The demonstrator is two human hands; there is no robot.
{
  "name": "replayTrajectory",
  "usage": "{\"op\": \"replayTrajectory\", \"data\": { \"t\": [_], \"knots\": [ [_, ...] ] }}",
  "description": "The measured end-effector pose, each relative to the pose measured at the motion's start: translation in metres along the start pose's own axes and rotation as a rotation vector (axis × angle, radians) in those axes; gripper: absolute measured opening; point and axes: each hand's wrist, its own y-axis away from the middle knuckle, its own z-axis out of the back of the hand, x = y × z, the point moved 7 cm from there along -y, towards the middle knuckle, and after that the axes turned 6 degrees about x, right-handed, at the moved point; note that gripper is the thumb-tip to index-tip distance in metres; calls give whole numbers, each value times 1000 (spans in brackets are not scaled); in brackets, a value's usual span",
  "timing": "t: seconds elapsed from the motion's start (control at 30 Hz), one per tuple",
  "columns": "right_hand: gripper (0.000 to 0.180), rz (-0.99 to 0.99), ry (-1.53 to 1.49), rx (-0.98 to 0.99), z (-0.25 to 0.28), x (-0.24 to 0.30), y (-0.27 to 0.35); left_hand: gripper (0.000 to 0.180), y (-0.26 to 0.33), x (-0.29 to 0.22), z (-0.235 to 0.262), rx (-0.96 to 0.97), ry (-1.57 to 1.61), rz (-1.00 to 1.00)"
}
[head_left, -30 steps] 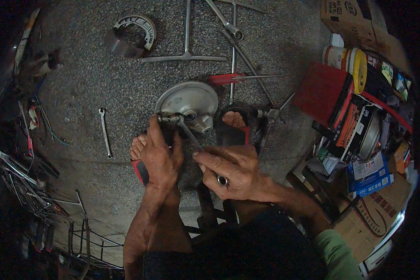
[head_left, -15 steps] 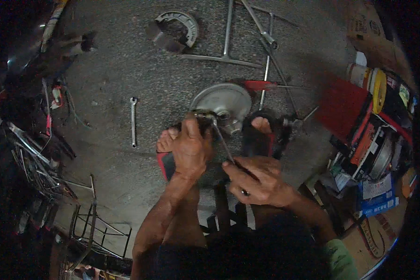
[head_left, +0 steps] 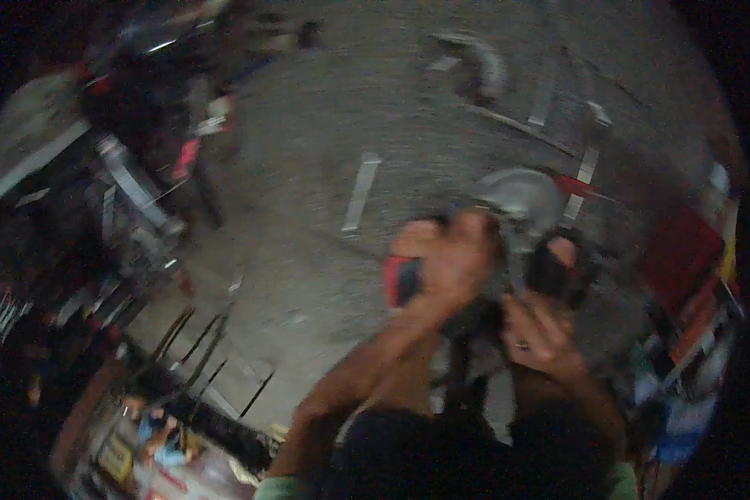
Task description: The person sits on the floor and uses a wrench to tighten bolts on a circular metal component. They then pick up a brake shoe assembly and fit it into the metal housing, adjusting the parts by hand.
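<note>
Motion blur smears the whole view. My left hand is closed at the near left edge of a round silver wheel-hub plate on the floor; what its fingers hold is hidden. My right hand, with a ring on one finger, is closed below and right of it, between my knees. Whatever it grips is lost in the blur. My sandalled feet flank the hands, the left sandal red-edged, the right one dark. Left of the hands lies a combination spanner.
A curved brake shoe and metal bars lie beyond the plate. A red-handled tool is beside the plate. To the right stand a red box and piled goods. Metal parts and a rack crowd the left.
The view has swung left, so everything sits further right and is blurred. The slim metal tool running from my right hand towards the plate no longer shows clearly. Both hands remain near the plate.
</note>
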Motion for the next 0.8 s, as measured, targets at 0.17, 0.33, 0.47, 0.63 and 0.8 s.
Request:
{"op": "replayTrajectory", "data": {
  "t": [0.17, 0.33, 0.47, 0.63, 0.8],
  "knots": [
    [26, -412, -320, 98, 6, -32, 11, 40, 7, -9, 12, -271, 42, -142],
    [27, -265, -22, -4, 65, -19, -42, 41, 0, -7, 8, -186, 179, -146],
    [28, -531, -557, -25, 23, -88, -3, 43, 5, -3, 3, -257, 129, -116],
    [29, -755, -1107, -103, -34, -176, 63, 48, -8, -6, -14, -220, 108, -112],
    [25, -735, -871, -11, -23, -150, 68, 37, 0, -28, -2, -306, -92, -107]
  ]
}}
